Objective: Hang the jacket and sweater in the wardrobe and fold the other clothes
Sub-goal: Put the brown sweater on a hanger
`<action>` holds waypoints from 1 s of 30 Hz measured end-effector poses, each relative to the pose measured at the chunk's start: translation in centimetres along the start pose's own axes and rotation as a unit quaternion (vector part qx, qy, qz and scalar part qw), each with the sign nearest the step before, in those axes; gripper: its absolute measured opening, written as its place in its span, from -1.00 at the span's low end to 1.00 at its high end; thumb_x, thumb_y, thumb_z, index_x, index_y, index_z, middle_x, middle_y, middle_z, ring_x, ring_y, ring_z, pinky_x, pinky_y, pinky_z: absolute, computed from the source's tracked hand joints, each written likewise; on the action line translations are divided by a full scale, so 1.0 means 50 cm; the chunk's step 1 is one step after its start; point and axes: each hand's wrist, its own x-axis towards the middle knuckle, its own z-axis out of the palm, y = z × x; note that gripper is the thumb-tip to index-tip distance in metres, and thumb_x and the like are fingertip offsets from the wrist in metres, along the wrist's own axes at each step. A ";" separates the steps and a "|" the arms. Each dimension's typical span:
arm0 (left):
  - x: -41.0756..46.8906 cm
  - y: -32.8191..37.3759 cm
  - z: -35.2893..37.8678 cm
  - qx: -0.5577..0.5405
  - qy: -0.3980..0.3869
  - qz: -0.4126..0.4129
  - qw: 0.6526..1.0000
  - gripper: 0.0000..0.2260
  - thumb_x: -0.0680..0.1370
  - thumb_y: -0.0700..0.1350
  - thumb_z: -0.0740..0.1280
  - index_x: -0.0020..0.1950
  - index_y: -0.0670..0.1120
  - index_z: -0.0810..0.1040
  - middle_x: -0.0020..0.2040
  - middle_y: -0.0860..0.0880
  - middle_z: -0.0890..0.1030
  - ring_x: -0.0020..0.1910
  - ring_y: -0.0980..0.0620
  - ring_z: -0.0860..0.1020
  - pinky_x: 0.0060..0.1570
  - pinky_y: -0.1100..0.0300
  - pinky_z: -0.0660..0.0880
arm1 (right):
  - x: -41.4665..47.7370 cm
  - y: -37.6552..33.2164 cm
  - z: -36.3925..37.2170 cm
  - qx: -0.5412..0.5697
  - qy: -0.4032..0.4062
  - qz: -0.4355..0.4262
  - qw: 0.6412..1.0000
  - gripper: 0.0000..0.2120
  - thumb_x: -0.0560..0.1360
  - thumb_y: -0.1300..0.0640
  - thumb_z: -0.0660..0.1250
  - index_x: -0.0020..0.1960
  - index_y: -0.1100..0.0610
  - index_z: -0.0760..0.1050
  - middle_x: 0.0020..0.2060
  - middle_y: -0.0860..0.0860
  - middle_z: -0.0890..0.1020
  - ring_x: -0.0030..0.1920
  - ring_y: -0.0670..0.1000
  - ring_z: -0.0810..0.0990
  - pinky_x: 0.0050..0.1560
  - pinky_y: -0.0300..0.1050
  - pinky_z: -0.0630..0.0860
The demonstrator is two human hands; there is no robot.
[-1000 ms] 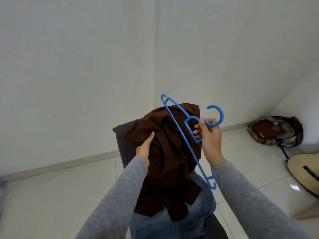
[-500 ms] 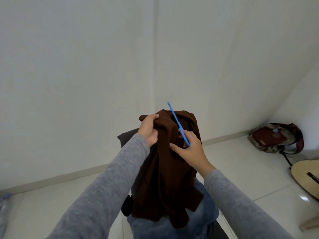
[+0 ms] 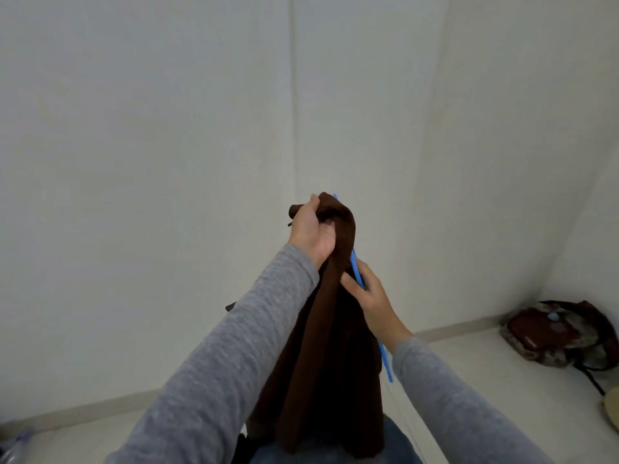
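Two hands are lifting higher: my left hand [image 3: 313, 234] clenching the brown garment [image 3: 335, 346], right hand [image 3: 371, 299] pinching the blue hanger [image 3: 355, 269], now edge-on, apparently threading in.

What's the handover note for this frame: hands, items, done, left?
Left hand: grips the top of the brown garment, which is held up and hanging down.
Right hand: holds the blue hanger against the garment's right side. The cloth hides most of the hanger.
Denim piece: lies below the garment.
No wardrobe in view.
Done: nothing hung or folded that shows.
Left: seat the hanger in the garment, hang it, hang the other piece, fold the rest.
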 end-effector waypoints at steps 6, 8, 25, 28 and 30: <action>-0.065 -0.037 0.082 0.013 -0.035 0.045 0.998 -0.80 0.64 -0.10 0.17 0.14 -0.21 0.43 -0.11 -0.10 0.52 -0.13 0.07 0.51 0.16 0.26 0.45 | -0.032 -0.080 -0.044 0.001 0.051 -0.052 0.997 -0.76 0.44 0.02 0.45 -0.07 0.15 0.50 -0.19 0.09 0.60 -0.18 0.01 0.59 -0.15 -0.12 0.55; -0.102 -0.044 0.086 0.094 -0.069 0.060 0.991 -0.74 0.64 -0.03 0.16 0.18 -0.19 0.44 -0.06 -0.09 0.56 -0.04 0.06 0.54 0.15 0.20 0.45 | -0.036 -0.107 -0.049 -0.013 0.109 -0.057 0.992 -0.76 0.50 0.07 0.38 -0.16 0.25 0.47 -0.31 0.11 0.53 -0.31 0.00 0.50 -0.27 -0.10 0.47; -0.248 -0.195 -0.316 0.642 0.224 0.249 0.690 -0.45 0.48 0.30 0.22 0.34 -0.02 0.36 0.32 -0.01 0.36 0.34 -0.02 0.32 0.37 -0.18 0.17 | -0.115 -0.302 -0.081 -0.063 0.111 -0.064 0.990 -0.81 0.51 0.29 0.16 -0.22 0.35 0.45 -0.34 0.08 0.39 -0.34 -0.03 0.32 -0.47 -0.39 0.23; -0.250 -0.235 -0.393 0.632 0.300 0.171 0.693 -0.44 0.46 0.06 0.40 0.39 0.01 0.28 0.37 -0.08 0.30 0.35 -0.11 0.29 0.30 -0.21 0.26 | -0.127 -0.304 -0.114 -0.041 0.133 -0.063 0.988 -0.78 0.50 0.26 0.18 -0.11 0.44 0.48 -0.28 0.12 0.44 -0.25 0.01 0.37 -0.25 -0.21 0.33; -0.248 -0.260 -0.416 0.632 0.290 0.130 0.706 -0.46 0.47 -0.05 0.41 0.38 0.03 0.25 0.35 -0.07 0.36 0.32 -0.14 0.35 0.28 -0.19 0.27 | -0.138 -0.305 -0.137 -0.031 0.138 -0.064 0.988 -0.79 0.50 0.28 0.18 -0.16 0.42 0.49 -0.29 0.13 0.46 -0.23 0.02 0.39 -0.18 -0.15 0.34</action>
